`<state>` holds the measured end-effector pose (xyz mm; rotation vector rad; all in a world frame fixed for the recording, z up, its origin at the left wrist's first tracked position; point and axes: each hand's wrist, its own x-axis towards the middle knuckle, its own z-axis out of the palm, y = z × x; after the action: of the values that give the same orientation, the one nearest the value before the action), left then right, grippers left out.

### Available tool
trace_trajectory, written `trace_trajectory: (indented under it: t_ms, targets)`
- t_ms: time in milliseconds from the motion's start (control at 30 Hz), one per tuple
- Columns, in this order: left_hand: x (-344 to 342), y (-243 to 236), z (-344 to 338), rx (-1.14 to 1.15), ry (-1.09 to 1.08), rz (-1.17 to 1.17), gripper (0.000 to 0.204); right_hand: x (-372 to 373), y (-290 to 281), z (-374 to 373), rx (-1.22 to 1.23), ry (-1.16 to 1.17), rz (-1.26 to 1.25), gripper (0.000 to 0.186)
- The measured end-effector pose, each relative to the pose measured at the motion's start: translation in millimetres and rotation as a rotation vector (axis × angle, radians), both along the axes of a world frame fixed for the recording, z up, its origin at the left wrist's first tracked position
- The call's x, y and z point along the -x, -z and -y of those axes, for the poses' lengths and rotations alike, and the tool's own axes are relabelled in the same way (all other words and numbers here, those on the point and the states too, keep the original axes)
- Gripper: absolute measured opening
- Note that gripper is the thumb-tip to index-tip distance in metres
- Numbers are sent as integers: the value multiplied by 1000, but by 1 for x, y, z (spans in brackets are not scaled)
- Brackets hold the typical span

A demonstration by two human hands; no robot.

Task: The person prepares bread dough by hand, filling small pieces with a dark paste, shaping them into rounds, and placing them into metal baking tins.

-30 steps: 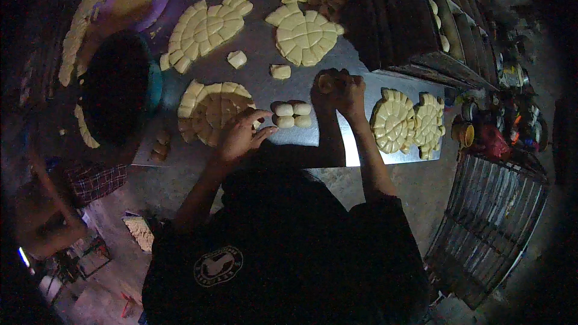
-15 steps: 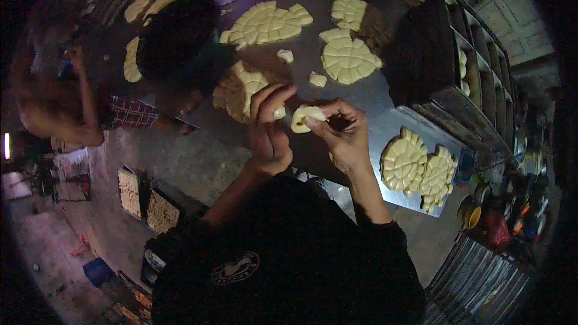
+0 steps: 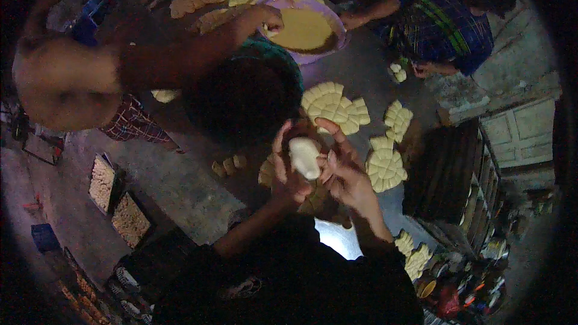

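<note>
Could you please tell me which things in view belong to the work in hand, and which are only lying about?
Likely in the work:
dough piece, between the left hand and right hand
scored dough
perhaps the purple basin

Likely lying about:
blue box
yellow container
red bundle

a plain black t-shirt (image 3: 301, 298) covers the torso, its loose short sleeves, left sleeve (image 3: 195, 262) and right sleeve (image 3: 385, 259), ending near the elbows. a pale emblem (image 3: 244, 287), probably oval though dim and blurred, marks the left chest. left forearm (image 3: 248, 229), right forearm (image 3: 372, 216), left fingers (image 3: 280, 161) and right fingers (image 3: 333, 131) are bare.
</note>
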<state>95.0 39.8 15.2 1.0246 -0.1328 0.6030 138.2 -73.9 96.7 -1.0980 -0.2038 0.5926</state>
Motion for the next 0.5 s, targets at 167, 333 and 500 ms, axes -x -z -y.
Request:
trace_trajectory:
  t_ms: [167, 333, 500]
  targets:
    - [-22, 0, -59, 126, 5, -162, 70, -176, 15, -70, 810, 93, 908, 25]
    - [-33, 14, -66, 10, -36, -138, 78, -315, 91, -98, 1422, -261, 1266, 43]
    - [-34, -11, -95, -381, 180, -357, 73, -292, 88, -82, 1326, -65, 1246, 45]
